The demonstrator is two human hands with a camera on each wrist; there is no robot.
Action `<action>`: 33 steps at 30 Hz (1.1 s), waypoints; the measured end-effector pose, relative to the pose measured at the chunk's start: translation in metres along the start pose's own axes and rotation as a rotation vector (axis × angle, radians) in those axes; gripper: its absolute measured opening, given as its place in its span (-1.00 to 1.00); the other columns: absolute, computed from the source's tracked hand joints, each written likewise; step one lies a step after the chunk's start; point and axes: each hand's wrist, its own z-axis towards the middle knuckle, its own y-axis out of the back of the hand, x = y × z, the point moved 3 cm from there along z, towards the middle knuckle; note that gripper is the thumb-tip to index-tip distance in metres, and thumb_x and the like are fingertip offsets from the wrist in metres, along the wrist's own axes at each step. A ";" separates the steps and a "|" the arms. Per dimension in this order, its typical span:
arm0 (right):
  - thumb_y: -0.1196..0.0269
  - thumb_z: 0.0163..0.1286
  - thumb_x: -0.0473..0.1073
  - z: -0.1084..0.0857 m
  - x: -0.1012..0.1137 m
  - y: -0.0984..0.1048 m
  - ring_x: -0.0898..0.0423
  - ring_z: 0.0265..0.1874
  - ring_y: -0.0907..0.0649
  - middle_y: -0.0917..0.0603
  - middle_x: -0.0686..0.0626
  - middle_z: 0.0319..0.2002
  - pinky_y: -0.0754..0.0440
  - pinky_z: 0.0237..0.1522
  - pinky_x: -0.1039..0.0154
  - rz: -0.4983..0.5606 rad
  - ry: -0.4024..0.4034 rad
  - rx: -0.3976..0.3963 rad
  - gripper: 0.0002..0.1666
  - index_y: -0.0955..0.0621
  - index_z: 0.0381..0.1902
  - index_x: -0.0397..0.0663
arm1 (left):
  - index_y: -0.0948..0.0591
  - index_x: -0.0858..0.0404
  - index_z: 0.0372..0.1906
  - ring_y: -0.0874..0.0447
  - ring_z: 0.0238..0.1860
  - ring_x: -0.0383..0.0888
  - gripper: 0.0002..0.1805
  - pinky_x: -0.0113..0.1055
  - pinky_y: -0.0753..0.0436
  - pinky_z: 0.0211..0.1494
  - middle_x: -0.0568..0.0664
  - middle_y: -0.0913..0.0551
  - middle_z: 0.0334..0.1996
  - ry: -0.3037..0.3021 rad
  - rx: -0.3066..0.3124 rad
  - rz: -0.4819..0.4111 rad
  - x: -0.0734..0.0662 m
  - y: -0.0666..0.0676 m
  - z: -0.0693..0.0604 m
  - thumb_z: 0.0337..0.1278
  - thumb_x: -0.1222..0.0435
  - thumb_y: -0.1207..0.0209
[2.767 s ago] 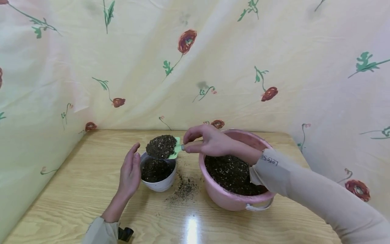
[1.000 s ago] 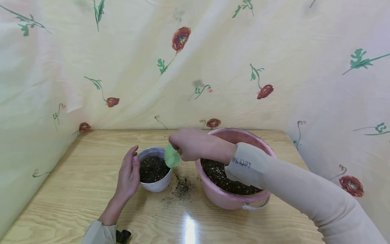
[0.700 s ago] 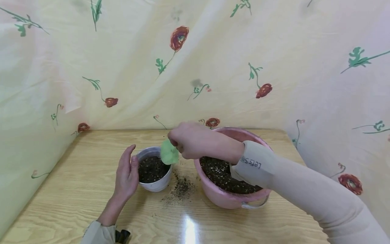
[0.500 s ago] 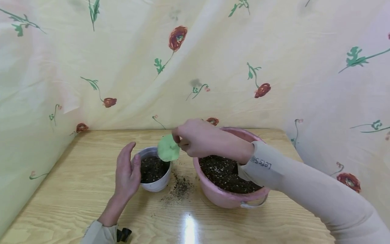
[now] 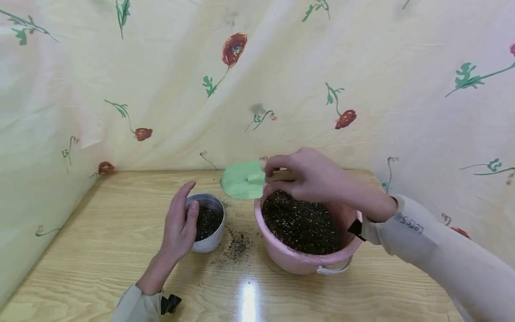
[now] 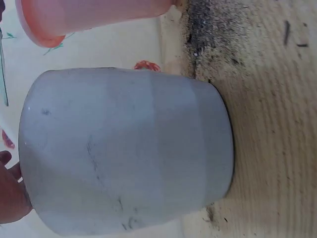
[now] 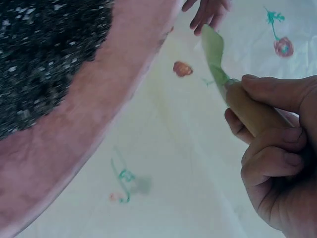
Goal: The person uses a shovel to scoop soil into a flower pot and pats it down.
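Risking more loose soil L of tub, I'd guess: a wide swing cd clip pot, also L of tub, since my L hand is only beside it, fingers relaxed. R hand above tub, fingers wrapped rd trowel handle, blade past tub's L rim.

Head view looks forward and down over the tabletop. Both wrist views, set close, share the pink tub

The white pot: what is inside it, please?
Dark soil lies in the white pot. In the head view, the left hand hides some of this soil; what is under its surface cannot be seen.
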 end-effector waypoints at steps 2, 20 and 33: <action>-0.43 0.17 -0.18 -0.008 -0.003 0.003 0.37 -0.54 -0.64 -0.70 0.21 -0.47 -0.61 -0.46 0.34 0.003 0.022 -0.040 -0.86 -0.64 -0.35 0.06 | -0.33 0.35 0.36 -0.30 0.33 0.07 -0.56 -0.20 -0.31 0.34 0.22 -0.39 0.30 -0.006 0.002 -0.014 -0.002 -0.002 0.002 0.48 0.34 0.12; -0.39 0.05 -0.51 -0.066 -0.018 0.023 0.22 -0.21 -0.73 -0.75 -0.01 -0.12 -0.63 -0.27 0.51 0.160 -0.031 -0.098 -0.60 -0.64 -0.30 0.10 | -0.32 0.32 0.37 -0.20 -0.66 -0.34 -0.53 -0.28 -0.44 -0.24 -0.11 -0.39 -0.49 -0.091 0.059 -0.133 -0.019 -0.028 0.020 0.52 0.19 0.16; -0.39 -0.05 -0.62 -0.096 -0.023 0.022 0.25 -0.18 -0.72 -0.73 -0.16 -0.13 -0.66 -0.27 0.42 0.274 -0.022 -0.112 -0.49 -0.66 -0.21 -0.01 | -0.21 0.17 0.46 -0.53 -0.11 -0.10 -0.50 0.04 -0.43 0.24 0.11 -0.33 0.34 0.007 0.236 -0.192 -0.033 -0.047 0.025 0.53 0.16 0.18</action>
